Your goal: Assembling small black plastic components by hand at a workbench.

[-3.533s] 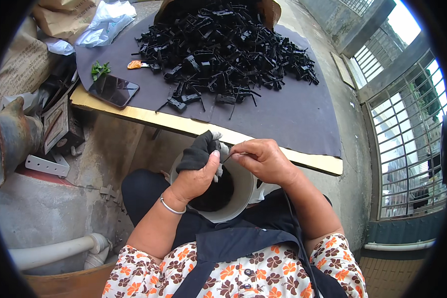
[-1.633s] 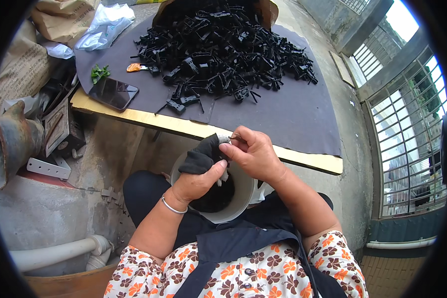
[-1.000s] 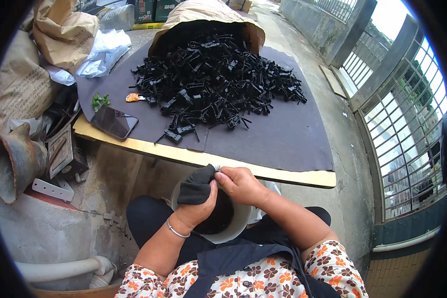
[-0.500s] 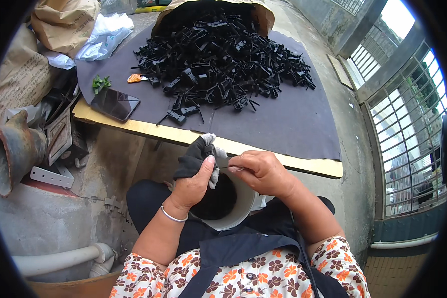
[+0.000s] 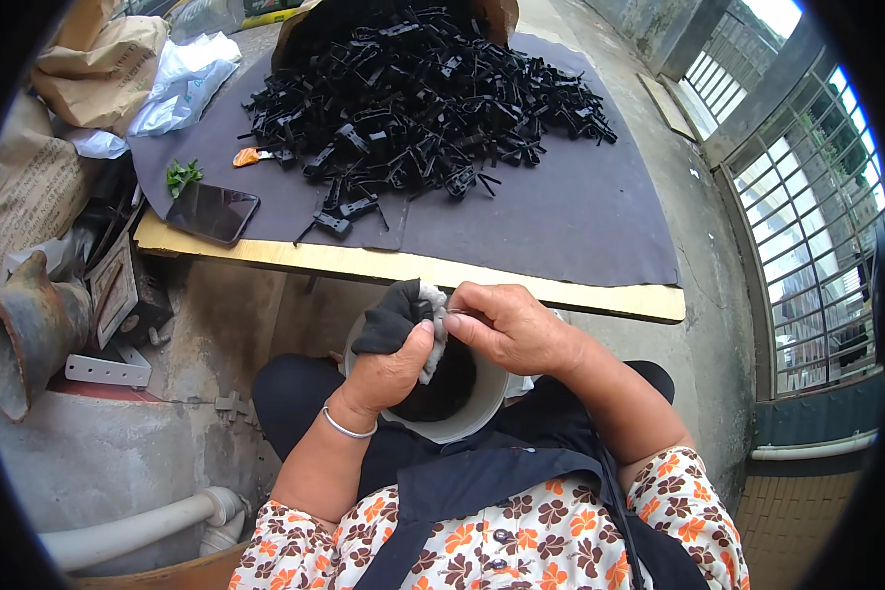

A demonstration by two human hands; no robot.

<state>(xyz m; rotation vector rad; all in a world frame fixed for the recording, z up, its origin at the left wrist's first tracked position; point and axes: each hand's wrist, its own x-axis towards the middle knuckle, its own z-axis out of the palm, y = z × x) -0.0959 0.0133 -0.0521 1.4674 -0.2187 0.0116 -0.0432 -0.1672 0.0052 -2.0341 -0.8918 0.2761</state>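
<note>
My left hand (image 5: 393,359), its fingers covered by black and grey cloth (image 5: 388,320), is closed around a small black plastic part (image 5: 421,312). Most of that part is hidden by the cloth and fingers. Right beside it, my right hand (image 5: 511,329) pinches something thin and dark against the part; its kind is too small to make out. Below both hands a whitish bucket (image 5: 482,413) stands between my knees, dark inside. Farther off, a big heap of black plastic parts (image 5: 413,108) with thin strips lies on the table (image 5: 580,236).
A black phone (image 5: 213,211), green leaves (image 5: 181,176) and a small orange-handled tool (image 5: 249,156) lie at the table's left. The heap spills from a paper sack (image 5: 500,18). Bags (image 5: 103,74) and a rusty metal piece (image 5: 34,329) crowd the left; a barred window (image 5: 806,236) is at right.
Both hands have come closer together, the right one pressing nearer to the part in the left. The view has shifted slightly, so the table sits a little higher and farther left.
</note>
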